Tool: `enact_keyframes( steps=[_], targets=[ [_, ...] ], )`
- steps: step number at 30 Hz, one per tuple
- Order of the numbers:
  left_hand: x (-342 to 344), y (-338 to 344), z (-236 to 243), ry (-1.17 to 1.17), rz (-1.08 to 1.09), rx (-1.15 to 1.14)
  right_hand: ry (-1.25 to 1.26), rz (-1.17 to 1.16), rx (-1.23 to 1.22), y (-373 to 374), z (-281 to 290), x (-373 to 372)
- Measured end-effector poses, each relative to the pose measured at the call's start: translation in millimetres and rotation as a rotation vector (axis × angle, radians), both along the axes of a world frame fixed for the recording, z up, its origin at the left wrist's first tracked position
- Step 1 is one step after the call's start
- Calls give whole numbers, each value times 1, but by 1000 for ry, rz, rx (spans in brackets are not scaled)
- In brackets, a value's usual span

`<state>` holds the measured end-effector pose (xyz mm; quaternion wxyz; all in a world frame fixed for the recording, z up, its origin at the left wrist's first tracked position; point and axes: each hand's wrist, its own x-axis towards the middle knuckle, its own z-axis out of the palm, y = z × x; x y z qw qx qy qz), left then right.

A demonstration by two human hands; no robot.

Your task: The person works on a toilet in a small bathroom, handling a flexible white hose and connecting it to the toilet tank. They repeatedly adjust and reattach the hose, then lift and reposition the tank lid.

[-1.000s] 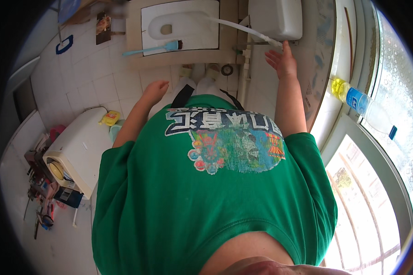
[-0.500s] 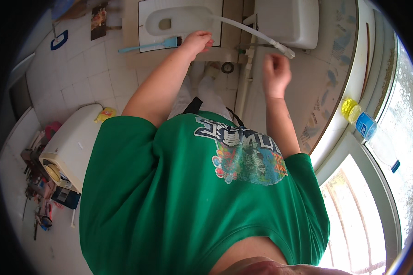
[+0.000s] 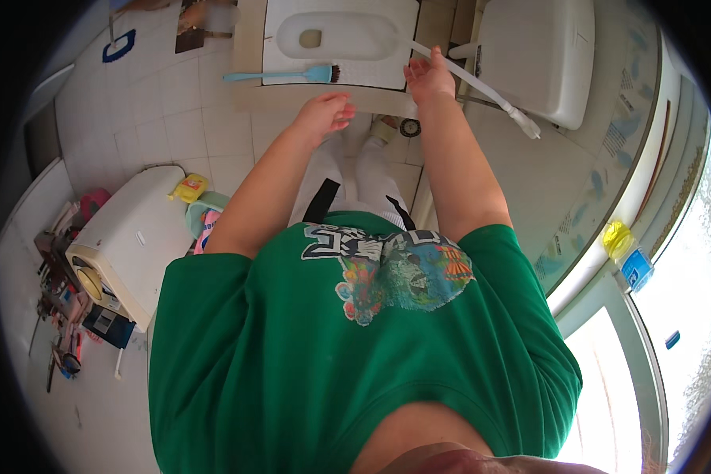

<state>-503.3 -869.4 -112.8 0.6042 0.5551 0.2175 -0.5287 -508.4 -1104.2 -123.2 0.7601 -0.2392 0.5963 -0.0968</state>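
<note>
The left grip (image 3: 324, 114) is empty, fingers loosely bent and a little apart, just below the brush (image 3: 319, 73). The right grip (image 3: 432, 77) is spread, palm showing, with nothing pinched; its fingertips overlap the white hose (image 3: 486, 88), though whether they touch it I cannot tell.

The brush lies across the near side of the squat toilet (image 3: 371, 69), its blue handle pointing left and its dark bristles right. It looks light and stiff, probably plastic, and may be slippery if wet; the middle of the handle, clear of the bristles, seems the best place to hold. The hose runs from the toilet toward the tank (image 3: 541, 55), a fitting at its near end. It looks light and bendy, so holding it just behind that fitting should steady it best.

Farther out, a yellow packet (image 3: 188, 187) sits by a white box (image 3: 130, 241) at left, and a bottle (image 3: 636, 268) stands by the window (image 3: 691, 340) at right
</note>
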Motion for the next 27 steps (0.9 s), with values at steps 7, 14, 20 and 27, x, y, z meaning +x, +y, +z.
enact_keyframes(
  steps=[7, 14, 20, 27],
  targets=[
    [47, -19, -26, 113, 329, -128, -228, 154, -68, 23, 50, -7],
    [117, 20, -71, 47, 1041, -373, -315, 215, 51, 31, 71, -22],
    [140, 51, -56, -177, 877, -46, -267, 262, -12, 30, 79, -21],
    [130, 47, -51, -415, 620, 311, -224, 308, -68, 29, 71, -20]
  ],
)
